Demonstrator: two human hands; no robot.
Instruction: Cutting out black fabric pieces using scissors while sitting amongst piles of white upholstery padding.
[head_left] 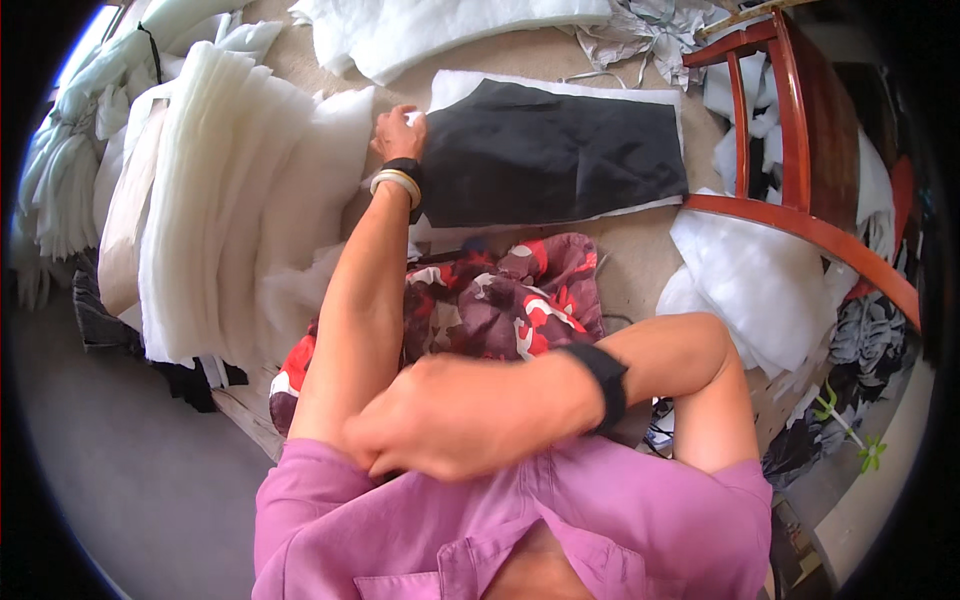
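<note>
My left hand (398,133) rests flat, fingers spread, on the near corner of the black cloth (550,150), already laid over white padding (455,88) on the worktop. My right hand (450,420), loosely curled and empty, crosses my left elbow. Stacked padding (230,200) left of my grip awaits covering.

Left hand (398,132) stretched forward, palm down, fingers seemingly flat. Right hand (450,415) folded across, loosely curled at left upper arm.
</note>
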